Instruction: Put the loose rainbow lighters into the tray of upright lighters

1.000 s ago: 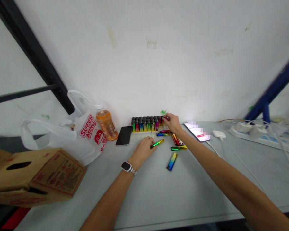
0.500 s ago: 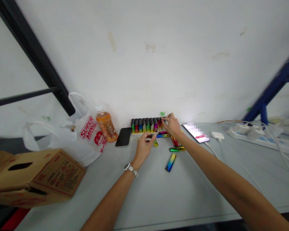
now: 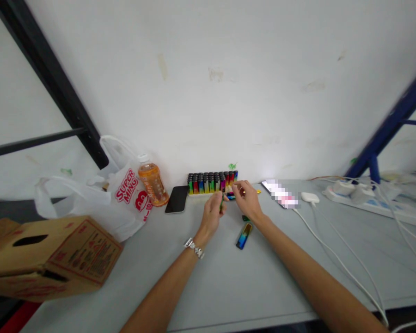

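- Right hand has drawn back from the standing lighters toward the left hand; its fingers curl, but whether they hold anything is unclear.
- Left hand pinches a green lighter near the standing lighters.
- It should be light, stiff, slick; pinch mid-body.

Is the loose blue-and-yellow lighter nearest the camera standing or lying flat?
Lying flat: the lighter rests lengthwise on the grey tabletop.
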### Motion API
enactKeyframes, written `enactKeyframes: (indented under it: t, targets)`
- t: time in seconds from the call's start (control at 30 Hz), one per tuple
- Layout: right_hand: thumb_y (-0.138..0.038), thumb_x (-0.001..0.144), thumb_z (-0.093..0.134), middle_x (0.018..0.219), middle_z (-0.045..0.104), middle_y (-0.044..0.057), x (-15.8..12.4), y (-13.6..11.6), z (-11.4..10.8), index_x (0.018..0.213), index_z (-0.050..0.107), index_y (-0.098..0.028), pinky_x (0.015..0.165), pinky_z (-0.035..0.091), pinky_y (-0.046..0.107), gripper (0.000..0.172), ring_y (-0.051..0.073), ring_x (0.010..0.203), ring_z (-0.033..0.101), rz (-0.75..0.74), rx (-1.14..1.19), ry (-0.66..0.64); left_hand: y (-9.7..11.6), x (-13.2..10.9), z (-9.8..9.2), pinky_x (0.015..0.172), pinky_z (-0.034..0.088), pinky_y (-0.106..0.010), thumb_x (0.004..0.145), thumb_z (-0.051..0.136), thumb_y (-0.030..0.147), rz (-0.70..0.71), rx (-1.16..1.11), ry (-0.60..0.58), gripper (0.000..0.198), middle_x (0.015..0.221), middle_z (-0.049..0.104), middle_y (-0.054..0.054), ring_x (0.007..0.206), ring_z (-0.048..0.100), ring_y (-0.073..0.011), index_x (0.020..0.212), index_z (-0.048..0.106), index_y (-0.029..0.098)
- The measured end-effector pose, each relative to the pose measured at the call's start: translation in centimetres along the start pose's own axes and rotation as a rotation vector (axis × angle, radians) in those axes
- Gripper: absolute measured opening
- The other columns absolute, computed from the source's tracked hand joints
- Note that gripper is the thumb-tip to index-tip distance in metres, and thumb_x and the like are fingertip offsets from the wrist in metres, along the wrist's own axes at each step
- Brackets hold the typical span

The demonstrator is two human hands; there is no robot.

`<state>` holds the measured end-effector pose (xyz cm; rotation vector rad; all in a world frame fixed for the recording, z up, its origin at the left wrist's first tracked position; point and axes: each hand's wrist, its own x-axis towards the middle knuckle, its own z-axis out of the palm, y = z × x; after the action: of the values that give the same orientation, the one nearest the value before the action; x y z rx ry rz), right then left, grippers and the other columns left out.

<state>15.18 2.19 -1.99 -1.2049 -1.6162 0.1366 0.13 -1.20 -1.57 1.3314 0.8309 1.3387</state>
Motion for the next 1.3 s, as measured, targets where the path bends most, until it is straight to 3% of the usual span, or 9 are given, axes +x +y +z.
enactKeyframes:
  t: [0.13, 0.27, 0.43, 0.6, 0.73, 0.9, 1.07, 1.2, 1.3]
  targets:
    - [-0.039, 0.096, 0.048, 0.070, 0.061, 0.002, -1.5, 0.0, -0.2, 0.079, 0.065, -0.019, 0.062, 0.040, 0.028, 0.031, 0.015, 0.063, 0.053, 0.026, 0.047, -0.007, 0.5, -0.3, 0.2, 0.041, 0.016, -0.021, 0.083, 0.035, 0.078, -0.128, -0.037, 0.034, 0.071, 0.042, 0.028, 0.006, 0.039, 0.025, -0.0057, 0.056, 0.055, 0.015]
    - [-0.039, 0.096, 0.048, 0.065, 0.060, 0.000, -1.8, 0.0, -0.4, 0.075, 0.064, -0.019, 0.062, 0.038, 0.028, 0.033, 0.015, 0.062, 0.053, 0.064, 0.062, -0.013, 0.7, -0.2, 0.7, 0.041, 0.016, -0.022, 0.083, 0.041, 0.069, -0.184, 0.017, 0.142, 0.064, 0.040, 0.027, 0.006, 0.037, 0.023, -0.0051, 0.045, 0.045, 0.018]
    - [-0.042, 0.095, 0.047, 0.062, 0.056, -0.001, -1.9, -0.2, -0.3, 0.072, 0.061, -0.019, 0.061, 0.036, 0.028, 0.036, 0.015, 0.060, 0.051, 0.096, 0.096, -0.038, 1.2, 0.1, 0.8, 0.040, 0.014, -0.020, 0.086, 0.039, 0.056, -0.240, -0.019, 0.163, 0.053, 0.040, 0.024, 0.007, 0.036, 0.019, -0.0049, 0.048, 0.039, 0.019]
    - [-0.045, 0.095, 0.046, 0.059, 0.053, -0.001, -2.0, -0.3, -0.2, 0.067, 0.058, -0.019, 0.061, 0.035, 0.028, 0.039, 0.015, 0.059, 0.050, 0.105, 0.097, -0.035, 1.7, 0.0, 0.4, 0.038, 0.009, -0.020, 0.083, 0.028, 0.076, -0.352, -0.203, 0.041, 0.067, 0.039, 0.020, 0.009, 0.034, 0.013, -0.0047, 0.052, 0.046, 0.019]
    - [-0.045, 0.095, 0.046, 0.058, 0.053, -0.002, -2.0, -0.3, -0.2, 0.066, 0.057, -0.020, 0.060, 0.035, 0.028, 0.040, 0.015, 0.059, 0.049, 0.113, 0.100, -0.030, 1.6, -0.1, 0.3, 0.038, 0.010, -0.020, 0.078, 0.029, 0.084, -0.332, -0.192, 0.029, 0.073, 0.039, 0.020, 0.009, 0.034, 0.015, -0.0044, 0.051, 0.047, 0.018]
    - [-0.045, 0.095, 0.045, 0.058, 0.052, -0.002, -2.1, -0.5, -0.2, 0.066, 0.057, -0.020, 0.061, 0.034, 0.028, 0.041, 0.015, 0.059, 0.049, 0.119, 0.110, -0.044, 1.3, -0.1, 0.6, 0.039, 0.014, -0.020, 0.083, 0.042, 0.067, -0.250, -0.027, 0.087, 0.061, 0.039, 0.021, 0.008, 0.035, 0.019, -0.0047, 0.047, 0.044, 0.018]
    - [-0.044, 0.095, 0.045, 0.060, 0.055, -0.001, -2.1, -0.8, -0.2, 0.067, 0.060, -0.019, 0.062, 0.036, 0.027, 0.040, 0.015, 0.061, 0.050, 0.099, 0.104, -0.072, 1.2, 0.2, 0.8, 0.040, 0.016, -0.021, 0.087, 0.035, 0.046, -0.235, 0.034, 0.171, 0.049, 0.039, 0.025, 0.006, 0.035, 0.022, -0.0055, 0.045, 0.038, 0.019]
    - [-0.044, 0.096, 0.045, 0.063, 0.060, 0.000, -2.1, -1.0, -0.1, 0.070, 0.064, -0.019, 0.064, 0.039, 0.028, 0.040, 0.016, 0.063, 0.053, 0.090, 0.107, -0.095, 1.3, 0.3, 0.7, 0.041, 0.015, -0.020, 0.087, 0.036, 0.046, -0.234, 0.023, 0.173, 0.047, 0.040, 0.026, 0.007, 0.036, 0.022, -0.0055, 0.048, 0.038, 0.019]
    - [-0.046, 0.097, 0.044, 0.066, 0.061, 0.001, -2.3, -1.4, -0.1, 0.074, 0.066, -0.019, 0.065, 0.041, 0.028, 0.041, 0.016, 0.066, 0.055, 0.089, 0.140, -0.091, 1.4, 0.4, 0.5, 0.040, 0.013, -0.020, 0.087, 0.037, 0.057, -0.268, -0.034, 0.143, 0.053, 0.040, 0.023, 0.008, 0.036, 0.018, -0.0054, 0.051, 0.040, 0.019]
